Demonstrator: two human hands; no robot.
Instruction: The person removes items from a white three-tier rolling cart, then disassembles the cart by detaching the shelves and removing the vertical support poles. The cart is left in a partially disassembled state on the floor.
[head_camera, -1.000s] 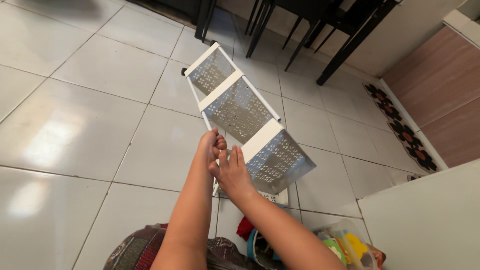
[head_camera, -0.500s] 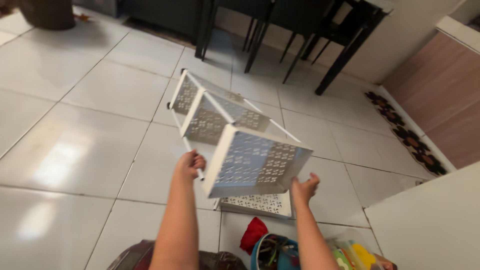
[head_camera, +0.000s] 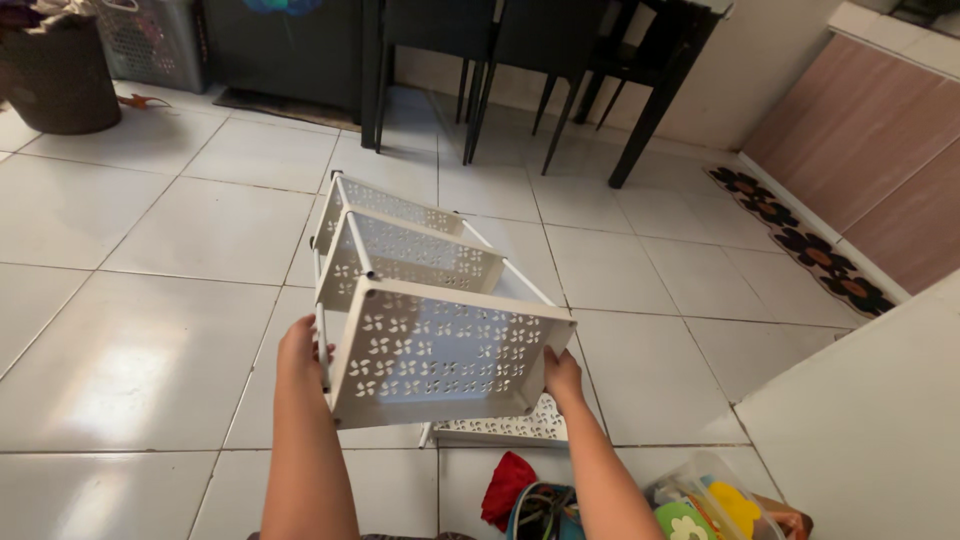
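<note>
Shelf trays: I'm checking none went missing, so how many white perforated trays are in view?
4. The nearest tray is gripped between left hand and right hand; the middle tray and farthest tray sit behind it on the rack; a loose tray lies on the floor underneath.

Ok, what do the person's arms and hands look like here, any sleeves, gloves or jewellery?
Both forearms are bare up to the frame edge, with no sleeves in view. The left hand and right hand wear no gloves, and no rings, watch or bracelets show on the visible parts.
</note>
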